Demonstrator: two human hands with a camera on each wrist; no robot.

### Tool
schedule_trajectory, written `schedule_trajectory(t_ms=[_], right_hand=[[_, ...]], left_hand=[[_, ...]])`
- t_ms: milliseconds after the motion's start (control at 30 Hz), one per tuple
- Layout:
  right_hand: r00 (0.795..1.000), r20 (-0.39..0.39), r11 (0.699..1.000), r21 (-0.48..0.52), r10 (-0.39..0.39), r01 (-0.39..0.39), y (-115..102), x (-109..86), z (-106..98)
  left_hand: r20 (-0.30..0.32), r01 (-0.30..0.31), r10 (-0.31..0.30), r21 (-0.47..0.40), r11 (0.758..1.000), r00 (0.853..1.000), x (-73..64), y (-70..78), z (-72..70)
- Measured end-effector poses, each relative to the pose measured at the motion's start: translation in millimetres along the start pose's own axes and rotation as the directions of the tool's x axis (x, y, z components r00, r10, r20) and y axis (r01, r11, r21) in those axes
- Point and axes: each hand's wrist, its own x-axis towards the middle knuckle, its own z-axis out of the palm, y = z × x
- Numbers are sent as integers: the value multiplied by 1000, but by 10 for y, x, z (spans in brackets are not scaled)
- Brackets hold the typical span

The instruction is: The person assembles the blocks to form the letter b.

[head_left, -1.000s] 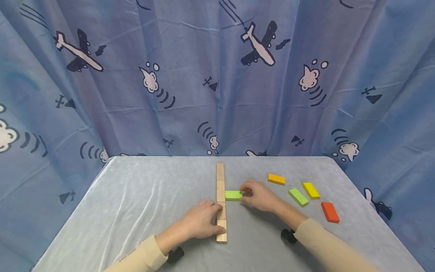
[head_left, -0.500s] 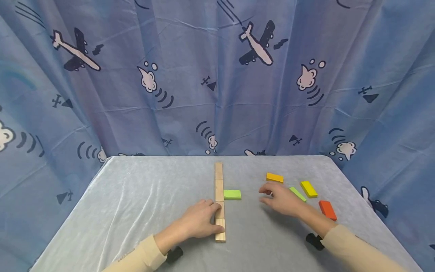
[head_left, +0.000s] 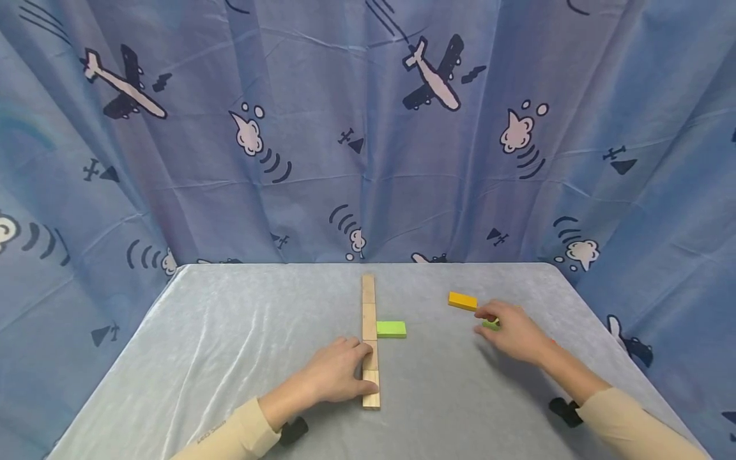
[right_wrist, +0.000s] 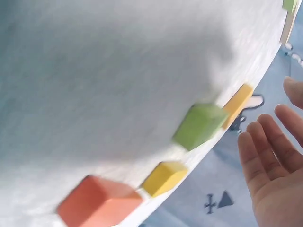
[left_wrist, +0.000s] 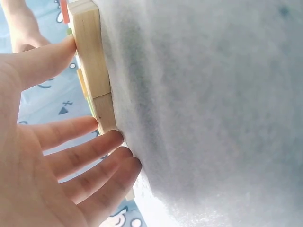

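Plain wooden blocks (head_left: 368,319) lie end to end in a straight row at mid-table. My left hand (head_left: 336,372) rests against the near part of that row, thumb and fingertips touching the wood; the left wrist view shows these fingers (left_wrist: 90,156) fairly straight. A light green block (head_left: 391,329) sticks out sideways from the row's right side. Farther right, my right hand (head_left: 513,330) hovers over a second green block (right_wrist: 199,125), thumb and fingers apart with nothing between them. The hand partly hides this block in the head view.
Just beyond the right hand lies an orange-yellow block (head_left: 462,301). A yellow block (right_wrist: 163,178) and a red block (right_wrist: 97,203) lie nearby, mostly hidden by the hand and forearm in the head view. A patterned blue curtain (head_left: 310,160) hangs behind the pale cloth-covered table (head_left: 241,300).
My right hand has let go of the green block beside the row and moved right to the loose green block. My left hand has stayed at the wooden row.
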Motion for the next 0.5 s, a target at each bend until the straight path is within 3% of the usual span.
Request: schedule_trajectory(t_ms=[167,500], right_hand=[[999,-5,999,12,46,-46,161,-32,-35],[991,57,992,30,124,-126,419,-73,-76]], left_hand=[[-3,-1,1,4,1000,1000,3,-4,4],[-3,6,-6,21,1000,1000,-5,-5,11]])
